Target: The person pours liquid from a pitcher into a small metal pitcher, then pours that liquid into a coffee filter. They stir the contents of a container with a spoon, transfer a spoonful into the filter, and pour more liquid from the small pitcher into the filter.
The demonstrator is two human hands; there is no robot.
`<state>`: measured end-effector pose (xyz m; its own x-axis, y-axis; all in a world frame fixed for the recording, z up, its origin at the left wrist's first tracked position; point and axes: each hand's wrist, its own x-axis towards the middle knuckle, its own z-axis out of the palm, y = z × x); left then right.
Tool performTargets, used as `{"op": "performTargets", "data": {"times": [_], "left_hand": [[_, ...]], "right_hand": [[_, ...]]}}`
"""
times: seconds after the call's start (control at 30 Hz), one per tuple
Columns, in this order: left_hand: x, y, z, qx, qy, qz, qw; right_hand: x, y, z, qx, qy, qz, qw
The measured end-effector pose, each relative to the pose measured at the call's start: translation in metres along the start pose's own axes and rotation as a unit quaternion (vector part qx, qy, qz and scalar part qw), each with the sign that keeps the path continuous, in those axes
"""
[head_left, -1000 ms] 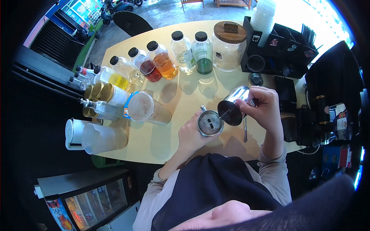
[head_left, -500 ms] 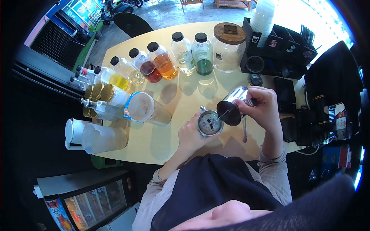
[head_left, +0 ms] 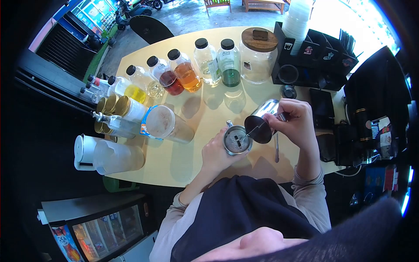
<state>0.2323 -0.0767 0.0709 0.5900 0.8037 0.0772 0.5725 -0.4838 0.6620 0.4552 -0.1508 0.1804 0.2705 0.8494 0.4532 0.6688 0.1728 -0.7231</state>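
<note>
My left hand [head_left: 217, 153] is wrapped round a small metal cup [head_left: 236, 152] with a handle and a perforated disc in its mouth. Dark slots show in the disc's middle. My right hand [head_left: 294, 118] grips a shiny steel pitcher [head_left: 267, 109] by its handle side. The pitcher is tilted left, its dark mouth facing the cup, and a thin bright stream runs from its lip towards the disc. A long-handled metal spoon [head_left: 276, 148] lies on the table [head_left: 198, 131] beneath the pitcher. The pitcher's contents are hidden in shadow.
Several black-capped bottles, one with orange liquid [head_left: 189, 78], line the far side. Left stand a tall clear container [head_left: 174, 124], gold-lidded jars [head_left: 124, 105] and a white jug [head_left: 84, 153]. A wooden-lidded jar [head_left: 257, 63] and a black organizer [head_left: 314, 59] stand back right.
</note>
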Motion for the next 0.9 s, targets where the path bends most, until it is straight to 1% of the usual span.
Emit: {"op": "performTargets", "data": {"times": [0.1,0.17,0.3,0.37,0.5,0.7,0.9], "left_hand": [[0.0003,-0.0013,0.0007,-0.003,0.003,0.003,1.000],[0.0009,-0.0033,0.0017,0.012,-0.001,0.021,1.000],[0.0004,-0.0035,0.0014,0.009,-0.001,0.019,1.000],[-0.0001,-0.0020,0.0009,0.010,-0.005,-0.004,1.000],[-0.0001,-0.0009,0.0003,0.013,-0.004,-0.005,1.000],[-0.0002,-0.0028,0.0019,0.001,0.007,0.003,1.000],[0.0002,-0.0020,0.0017,0.006,0.001,-0.001,1.000]], "right_hand": [[-0.0001,-0.0002,-0.0002,-0.001,-0.001,0.003,1.000],[0.0001,-0.0010,-0.0007,-0.003,-0.003,0.000,1.000],[0.0009,-0.0024,-0.0014,-0.010,-0.005,-0.006,1.000],[0.0012,-0.0036,-0.0014,-0.003,-0.004,0.023,1.000],[0.0009,-0.0031,-0.0015,-0.013,-0.007,0.022,1.000],[0.0000,-0.0037,-0.0014,0.006,-0.003,0.032,0.999],[0.0004,-0.0040,-0.0022,0.000,0.000,0.021,1.000]]}}
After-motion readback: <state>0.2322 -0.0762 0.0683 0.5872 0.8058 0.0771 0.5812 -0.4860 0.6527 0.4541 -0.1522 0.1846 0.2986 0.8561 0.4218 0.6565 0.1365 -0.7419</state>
